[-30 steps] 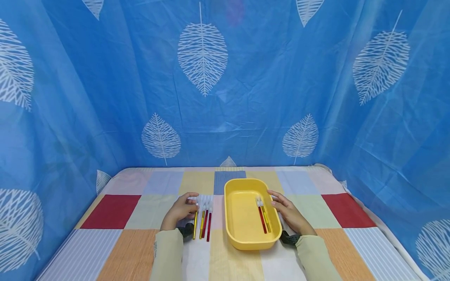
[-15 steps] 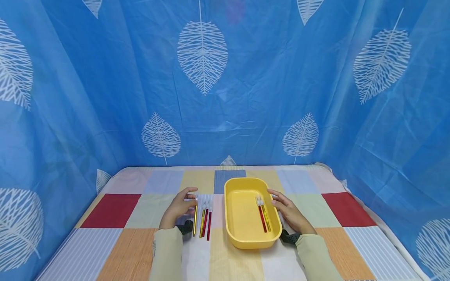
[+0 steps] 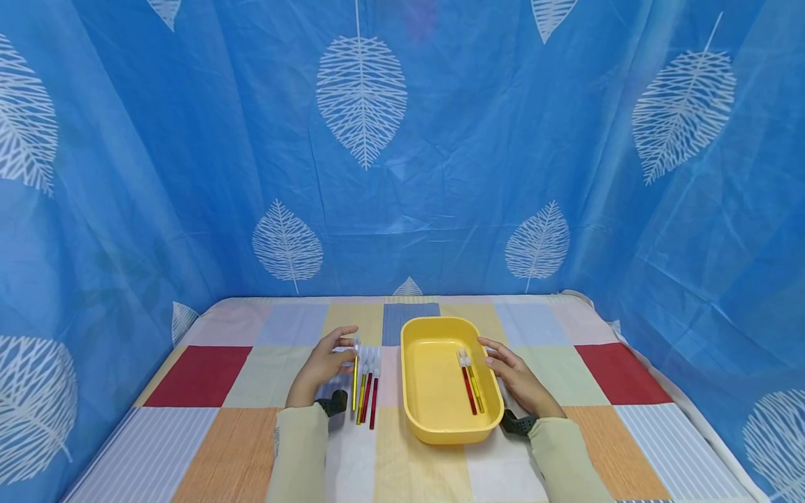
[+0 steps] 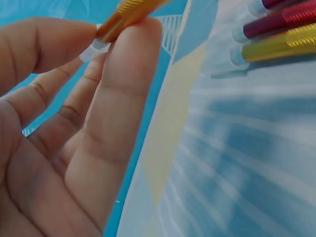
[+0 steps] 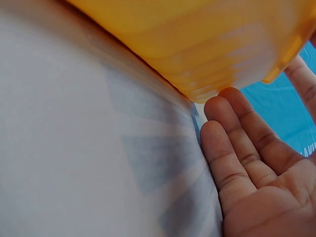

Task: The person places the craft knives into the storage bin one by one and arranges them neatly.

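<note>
The person's left hand [image 3: 321, 367] pinches a gold pen [image 3: 355, 377] at its white-tipped far end, thumb on one side and fingers [image 4: 123, 89] on the other, as the left wrist view shows. The pinched end is raised off the cloth, and the pen runs lengthwise toward the person. Just beside it on its right, three more pens [image 3: 368, 391], red and gold, lie side by side on the patchwork tablecloth [image 3: 207, 447], their white tips pointing away from the person. To the right of this row, close by, stands a yellow tray [image 3: 434, 426] of rounded rectangular form. Two pens [image 3: 472, 388], one red and one gold, lie inside the tray near its right wall, parallel to each other. The right hand [image 3: 518, 381] rests against the outer right wall of the tray with fingers extended and relaxed; the right wrist view shows the fingertips [image 5: 232, 106] at the base of the tray wall, gripping nothing. A blue curtain [image 3: 440, 140] printed with white leaves encloses the table on three sides.
</note>
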The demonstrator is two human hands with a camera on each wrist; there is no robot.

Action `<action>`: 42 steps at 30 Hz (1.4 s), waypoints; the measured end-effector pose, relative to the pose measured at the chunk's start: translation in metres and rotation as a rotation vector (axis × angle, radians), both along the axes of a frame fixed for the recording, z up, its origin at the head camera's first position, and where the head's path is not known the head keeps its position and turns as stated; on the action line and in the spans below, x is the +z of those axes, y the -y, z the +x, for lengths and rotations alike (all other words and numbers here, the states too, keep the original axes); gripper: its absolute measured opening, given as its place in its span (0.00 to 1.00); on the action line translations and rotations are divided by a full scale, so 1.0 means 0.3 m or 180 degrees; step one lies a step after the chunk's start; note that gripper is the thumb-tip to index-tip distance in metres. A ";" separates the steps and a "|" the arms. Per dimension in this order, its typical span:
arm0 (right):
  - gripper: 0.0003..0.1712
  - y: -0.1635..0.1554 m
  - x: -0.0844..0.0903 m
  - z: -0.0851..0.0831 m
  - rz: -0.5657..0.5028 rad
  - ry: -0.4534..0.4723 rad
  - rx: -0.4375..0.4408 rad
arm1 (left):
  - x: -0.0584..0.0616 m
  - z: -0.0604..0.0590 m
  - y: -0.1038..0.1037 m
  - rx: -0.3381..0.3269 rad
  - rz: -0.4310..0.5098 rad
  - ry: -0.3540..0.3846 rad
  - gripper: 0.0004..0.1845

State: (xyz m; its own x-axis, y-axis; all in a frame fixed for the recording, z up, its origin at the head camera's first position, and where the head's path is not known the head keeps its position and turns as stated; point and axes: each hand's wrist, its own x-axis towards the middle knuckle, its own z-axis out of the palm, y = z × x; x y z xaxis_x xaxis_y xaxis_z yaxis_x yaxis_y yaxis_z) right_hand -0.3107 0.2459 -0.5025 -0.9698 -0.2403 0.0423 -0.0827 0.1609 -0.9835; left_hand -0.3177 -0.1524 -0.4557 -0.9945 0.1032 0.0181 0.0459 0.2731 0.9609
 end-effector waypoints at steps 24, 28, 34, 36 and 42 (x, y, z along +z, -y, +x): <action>0.33 0.004 0.008 0.005 0.0058 0.0067 -0.0056 | 0.054 0.012 -0.075 -0.0185 0.0125 -0.0214 0.28; 0.33 0.003 0.006 0.005 0.0032 0.0058 -0.0051 | 0.053 0.011 -0.087 -0.0219 0.0158 -0.0245 0.28; 0.33 0.003 0.001 0.007 0.0071 0.0058 -0.0087 | 0.057 0.015 -0.108 -0.0237 0.0155 -0.0262 0.27; 0.33 0.004 0.001 0.007 0.0087 0.0055 -0.0085 | 0.059 0.016 -0.113 -0.0263 0.0158 -0.0284 0.28; 0.33 0.005 0.004 0.005 0.0055 0.0046 -0.0075 | 0.069 0.017 -0.132 -0.0303 0.0168 -0.0323 0.27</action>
State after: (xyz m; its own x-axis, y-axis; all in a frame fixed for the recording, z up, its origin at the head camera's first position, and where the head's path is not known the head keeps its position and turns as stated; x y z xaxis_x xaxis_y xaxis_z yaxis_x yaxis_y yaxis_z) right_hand -0.3093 0.2444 -0.5013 -0.9756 -0.2181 0.0242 -0.0645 0.1796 -0.9816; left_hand -0.3127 -0.1127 -0.4350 -0.9730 0.1934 0.1259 0.1667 0.2119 0.9630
